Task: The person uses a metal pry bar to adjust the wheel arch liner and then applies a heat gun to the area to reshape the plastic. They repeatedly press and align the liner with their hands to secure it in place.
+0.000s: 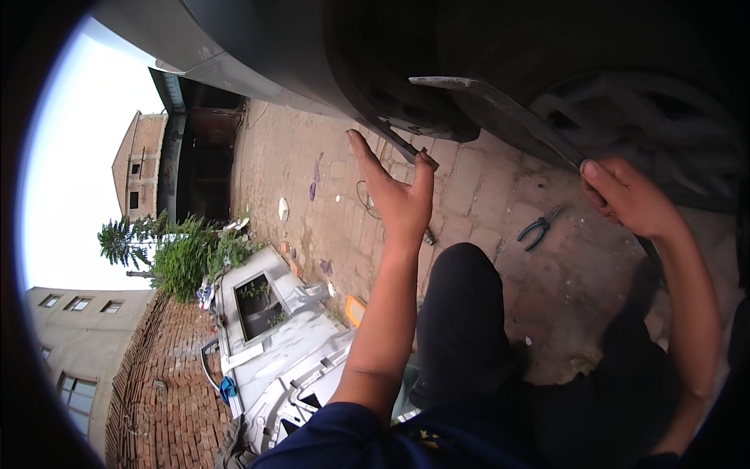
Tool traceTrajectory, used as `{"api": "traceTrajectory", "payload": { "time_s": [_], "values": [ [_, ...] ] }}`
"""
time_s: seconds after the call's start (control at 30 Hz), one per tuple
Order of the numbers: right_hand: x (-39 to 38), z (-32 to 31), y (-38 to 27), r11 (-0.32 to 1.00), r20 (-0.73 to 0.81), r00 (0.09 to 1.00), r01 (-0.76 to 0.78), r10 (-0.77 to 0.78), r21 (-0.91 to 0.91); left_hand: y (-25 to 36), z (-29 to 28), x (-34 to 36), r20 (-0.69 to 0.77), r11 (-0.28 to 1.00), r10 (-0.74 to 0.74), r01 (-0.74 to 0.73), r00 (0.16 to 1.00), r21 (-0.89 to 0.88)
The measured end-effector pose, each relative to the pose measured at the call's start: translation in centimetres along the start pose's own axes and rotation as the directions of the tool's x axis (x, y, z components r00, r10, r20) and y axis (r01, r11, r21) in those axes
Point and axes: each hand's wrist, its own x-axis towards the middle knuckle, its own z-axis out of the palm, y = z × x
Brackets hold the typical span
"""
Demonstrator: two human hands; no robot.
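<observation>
Fingers (601, 205) of the right hand (637, 202) are found curled and clamped around a long, narrow, dark-grey, metal-looking bar (523, 119). On the left hand (402, 205), the thumb and fingers are spread apart; the thumb tip is seen at the lower end of a short, flat, dark strip (402, 145), but whether contact is made cannot be told.

Items are listed by decreasing size. Car with grey painted body (258, 82): the upper part of the view is filled; the underside is in deep shade. White-painted vehicle body section with a squarish opening (312, 336): seen beyond the left forearm. Dark wheel with broad grey spokes (625, 109): located behind the bar, dimly lit.

Bar: held aslant in front of the wheel, on the side toward the viewer. A clear bend is shown near its far end; the tip is paler and dull, the shaft darker, with a lighter edge. Strip: slanted along the lower edge of the car body, between left thumb and fingers; plain and dark.

Teal-handled pliers (533, 230): laid on the reddish paving (488, 223), handles parted.

Counts, same order: car, one; body section, one; wheel visible, one; bar, one; strip, one; pliers, one pair.
</observation>
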Motion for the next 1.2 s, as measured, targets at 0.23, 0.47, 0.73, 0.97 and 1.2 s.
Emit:
{"api": "traceTrajectory", "payload": {
  "time_s": [0.23, 0.47, 0.73, 0.97, 1.2],
  "values": [
    [-6.9, 1.2, 0.2, 0.963, -0.098, 0.978, -0.201, 0.186, -0.18, -6.9, 2.8, -4.3, 0.058, 0.81, -0.415, 0.398, 0.908, -0.432],
    [-13.0, -1.0, 15.5, 0.737, -0.218, 0.892, -0.45, 0.395, -0.504, -10.0, 7.0, -4.1, 0.14, 0.698, -0.455, 0.449, 0.88, -0.558],
    [-19.8, -7.5, 29.0, 0.664, -0.41, 0.845, -0.526, 0.342, -0.531, -10.0, 8.2, -7.5, 0.27, 0.176, -0.662, 0.495, 0.699, -0.851],
    [-21.1, -9.3, 30.3, 0.087, -0.505, 0.821, -0.542, 0.268, -0.836, -7.7, 10.4, -6.3, 0.547, -0.456, -0.633, 0.306, 0.548, -0.835],
    [-11.7, -6.0, 20.0, 0.377, -0.303, 0.874, -0.445, 0.379, -0.812, -6.9, 11.6, -3.9, 0.494, -0.493, -0.717, 0.143, 0.492, -0.858]
  ]
}}
